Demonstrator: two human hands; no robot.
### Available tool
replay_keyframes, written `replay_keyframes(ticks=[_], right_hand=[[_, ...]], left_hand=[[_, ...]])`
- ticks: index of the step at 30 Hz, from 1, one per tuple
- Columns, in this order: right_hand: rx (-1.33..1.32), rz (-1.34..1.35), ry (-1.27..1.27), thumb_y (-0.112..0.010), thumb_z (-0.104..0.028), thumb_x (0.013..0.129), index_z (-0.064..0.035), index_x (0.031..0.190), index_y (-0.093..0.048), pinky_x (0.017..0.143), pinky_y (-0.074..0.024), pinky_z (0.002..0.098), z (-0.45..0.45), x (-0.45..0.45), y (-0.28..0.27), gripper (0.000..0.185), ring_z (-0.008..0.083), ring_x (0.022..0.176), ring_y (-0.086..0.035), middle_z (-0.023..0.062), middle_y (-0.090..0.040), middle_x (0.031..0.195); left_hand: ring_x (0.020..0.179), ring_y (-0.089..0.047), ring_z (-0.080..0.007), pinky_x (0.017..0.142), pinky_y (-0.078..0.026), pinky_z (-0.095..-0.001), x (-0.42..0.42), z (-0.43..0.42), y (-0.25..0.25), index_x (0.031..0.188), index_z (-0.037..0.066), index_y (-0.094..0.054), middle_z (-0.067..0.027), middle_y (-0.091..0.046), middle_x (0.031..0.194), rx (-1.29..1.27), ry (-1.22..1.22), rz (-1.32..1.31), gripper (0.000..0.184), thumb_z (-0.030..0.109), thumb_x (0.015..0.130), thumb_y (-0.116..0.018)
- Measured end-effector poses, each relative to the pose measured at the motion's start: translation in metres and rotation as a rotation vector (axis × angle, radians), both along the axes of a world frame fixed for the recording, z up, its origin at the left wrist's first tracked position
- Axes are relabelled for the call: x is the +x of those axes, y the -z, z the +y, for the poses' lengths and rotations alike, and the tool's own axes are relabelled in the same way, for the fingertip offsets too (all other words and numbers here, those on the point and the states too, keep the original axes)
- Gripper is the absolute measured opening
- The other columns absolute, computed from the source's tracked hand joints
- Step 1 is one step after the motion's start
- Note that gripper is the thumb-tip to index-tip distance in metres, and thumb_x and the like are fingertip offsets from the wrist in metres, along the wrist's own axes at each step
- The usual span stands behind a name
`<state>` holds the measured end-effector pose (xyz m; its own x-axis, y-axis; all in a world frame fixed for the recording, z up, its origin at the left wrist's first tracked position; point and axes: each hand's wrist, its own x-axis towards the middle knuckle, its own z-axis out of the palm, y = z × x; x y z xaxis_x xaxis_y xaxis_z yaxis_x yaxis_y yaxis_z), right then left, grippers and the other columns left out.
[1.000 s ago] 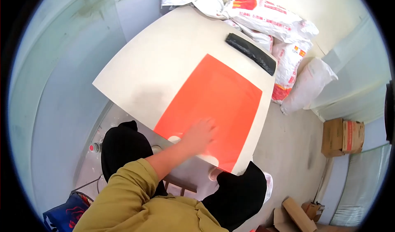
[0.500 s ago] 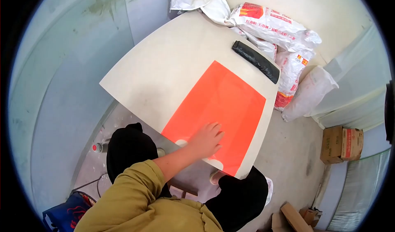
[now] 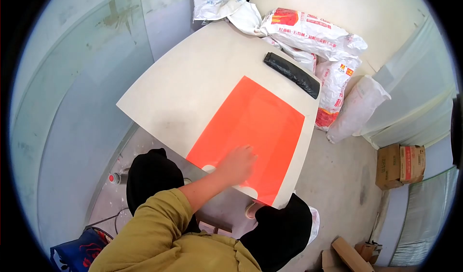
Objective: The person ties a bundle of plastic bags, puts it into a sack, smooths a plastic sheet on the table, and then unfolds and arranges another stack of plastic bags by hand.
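The fingers of the left hand (image 3: 236, 166) look bunched and are blurred at the tips; I cannot tell whether they pinch anything. Beneath them lies the orange sheet (image 3: 260, 127), flat on the pale table (image 3: 188, 74), spreading mostly from 12 to 2 o'clock of the fingers, with one corner at 9 and another near 5. Pale rounded patches (image 3: 248, 192) mark its near edge at 9 and 5 o'clock. Toward 1 o'clock, near the table's far edge, is a black roll (image 3: 292, 75). Beyond it, printed sacks (image 3: 313, 33) bulge at 1 and 2 o'clock, with a plain whitish sack (image 3: 359, 105) also at 2; their contents are hidden. A cardboard carton (image 3: 400, 166) sits at 3 o'clock on the floor (image 3: 337, 175), its inside unseen. Out at 8 o'clock is a blue bag (image 3: 79, 248), contents also hidden; a red-capped bottle (image 3: 115, 178) lies at 9.
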<state>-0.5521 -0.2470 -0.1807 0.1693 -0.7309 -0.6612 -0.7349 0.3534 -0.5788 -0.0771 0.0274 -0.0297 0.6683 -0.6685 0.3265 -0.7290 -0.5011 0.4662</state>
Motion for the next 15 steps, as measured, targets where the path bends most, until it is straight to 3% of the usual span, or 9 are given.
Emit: replay_keyframes(ticks=[15], right_hand=[[0.002, 0.046, 0.010, -0.057, -0.029, 0.101, 0.0031, 0.132, -0.060, 0.095, -0.0492, 0.0373, -0.001, -0.010, -0.001, 0.045, 0.0248, 0.110, -0.062, 0.0166, -0.067, 0.117]], left_hand=[[0.134, -0.045, -0.0358, 0.110, -0.039, -0.0484, 0.002, 0.001, 0.015, 0.129, 0.001, -0.059, -0.0204, -0.053, 0.137, 0.038, 0.002, 0.020, 0.053, 0.030, 0.086, -0.069]])
